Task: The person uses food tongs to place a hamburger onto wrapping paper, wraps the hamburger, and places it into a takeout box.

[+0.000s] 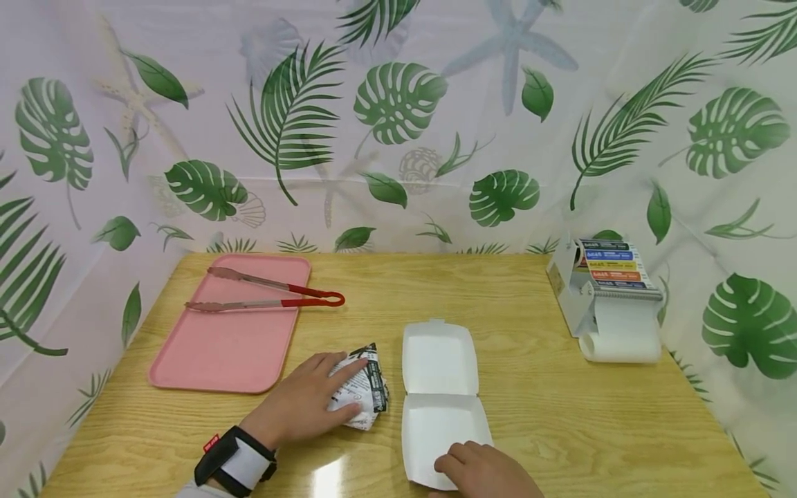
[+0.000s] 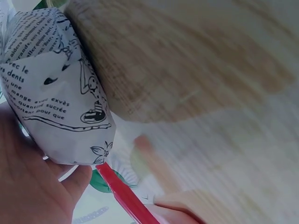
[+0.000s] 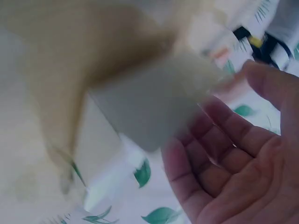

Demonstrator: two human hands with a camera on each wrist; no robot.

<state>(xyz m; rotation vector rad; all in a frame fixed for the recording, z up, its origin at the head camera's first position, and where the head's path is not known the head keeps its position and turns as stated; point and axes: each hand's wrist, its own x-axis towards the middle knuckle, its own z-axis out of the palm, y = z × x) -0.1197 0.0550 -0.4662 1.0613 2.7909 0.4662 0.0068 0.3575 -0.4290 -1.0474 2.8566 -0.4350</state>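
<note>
In the head view, a package wrapped in printed white paper (image 1: 356, 391) lies on the table, left of an open white clamshell box (image 1: 438, 432). My left hand (image 1: 308, 401) grips the package from the left, index finger across its top and thumb along its near side. The left wrist view shows the wrapped package (image 2: 60, 107) close beside the palm. My right hand (image 1: 486, 474) holds the box at its near right corner, fingers curled over the rim. In the right wrist view the box (image 3: 145, 98) is blurred, its edge by my fingertips (image 3: 175, 151).
A pink tray (image 1: 230, 356) stands at the left, with red-handled tongs (image 1: 305, 302) lying across it and past its right edge. On the right is a dispenser (image 1: 569, 297) carrying a white roll (image 1: 623, 344) and colored labels. A leaf-patterned sheet (image 1: 436, 207) hangs behind the table.
</note>
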